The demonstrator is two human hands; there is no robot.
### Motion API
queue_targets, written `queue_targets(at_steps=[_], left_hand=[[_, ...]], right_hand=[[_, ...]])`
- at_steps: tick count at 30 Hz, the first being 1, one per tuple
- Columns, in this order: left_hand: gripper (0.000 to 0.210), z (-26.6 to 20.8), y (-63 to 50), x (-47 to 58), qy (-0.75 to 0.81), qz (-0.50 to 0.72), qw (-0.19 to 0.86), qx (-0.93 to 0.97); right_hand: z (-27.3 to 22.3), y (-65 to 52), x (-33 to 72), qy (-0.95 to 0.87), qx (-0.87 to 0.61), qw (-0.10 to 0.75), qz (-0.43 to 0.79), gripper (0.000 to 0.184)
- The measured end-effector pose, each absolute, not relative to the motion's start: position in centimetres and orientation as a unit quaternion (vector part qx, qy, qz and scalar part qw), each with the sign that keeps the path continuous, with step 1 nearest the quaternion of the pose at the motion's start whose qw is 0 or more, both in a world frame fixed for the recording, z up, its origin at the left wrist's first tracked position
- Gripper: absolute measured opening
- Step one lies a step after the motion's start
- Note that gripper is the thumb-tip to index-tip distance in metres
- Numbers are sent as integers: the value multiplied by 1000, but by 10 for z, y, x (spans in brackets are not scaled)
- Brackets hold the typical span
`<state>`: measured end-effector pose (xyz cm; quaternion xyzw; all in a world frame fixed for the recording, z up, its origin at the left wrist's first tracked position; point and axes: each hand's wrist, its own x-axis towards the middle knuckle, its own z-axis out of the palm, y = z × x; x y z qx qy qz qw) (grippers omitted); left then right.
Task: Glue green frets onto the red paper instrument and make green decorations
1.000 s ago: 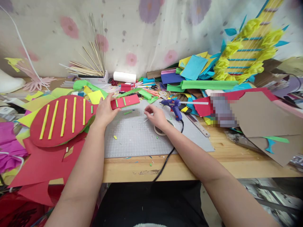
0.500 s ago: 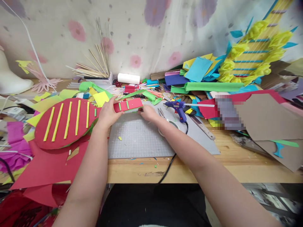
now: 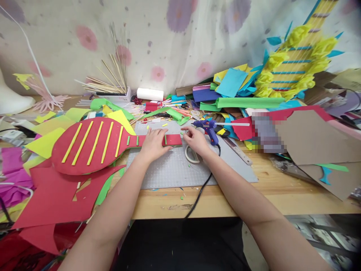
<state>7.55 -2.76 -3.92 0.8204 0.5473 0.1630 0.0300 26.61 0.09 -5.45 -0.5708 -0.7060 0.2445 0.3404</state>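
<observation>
A red cardboard guitar (image 3: 84, 148) with yellow strips across its body lies with its neck over the grey cutting mat (image 3: 169, 173). Short green strips (image 3: 137, 140) cross the neck. My left hand (image 3: 153, 145) is laid over the neck, fingers on top and thumb at the near edge, holding it. Just past the neck's free end, my right hand (image 3: 194, 139) is closed in a pinch on a small green strip (image 3: 182, 132). Under that hand are scissors (image 3: 191, 155), their blades hidden. A purple glue gun (image 3: 208, 130) rests just behind it.
A metal ruler (image 3: 237, 150) lies right of the glue gun, whose black cord (image 3: 199, 199) runs over the table's front edge. Coloured paper scraps and sticks (image 3: 113, 84) crowd the back. At right are brown cardboard (image 3: 307, 139) and a yellow guitar (image 3: 293, 71).
The guitar has shifted right, and its raised neck has come down toward the mat. My left hand moved right with it. My right hand moved right, off the neck's end to near the scissors.
</observation>
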Motion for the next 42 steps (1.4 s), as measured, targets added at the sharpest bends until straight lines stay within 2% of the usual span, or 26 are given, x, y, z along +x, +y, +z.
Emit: queue_targets(at_steps=[3,8,12,19,26,33,42], left_hand=[[63,-45,-25,81,548,164,25,820],[59,-49,-23,81,551,161,36,818],[59,-48,-24,81,554,167,36,815],[62,-49,-23,81,553,172,43,814],[62,-46,-23,82,555,173,44,812],[64,-49,-23,82,552,174,33,815],[63,-48,-24,82,552,173,30,815]], right_hand=[[-55,-5,260,-733,-540,343,233,33],[-55,-8,250,-803,-477,262,245,37],[-58,-4,249,-789,-499,239,267,44],[-66,3,253,-810,-480,276,195,46],[-68,7,254,-830,-445,280,183,45],[-72,6,255,-837,-443,281,154,57],[-70,0,257,-824,-443,317,158,54]])
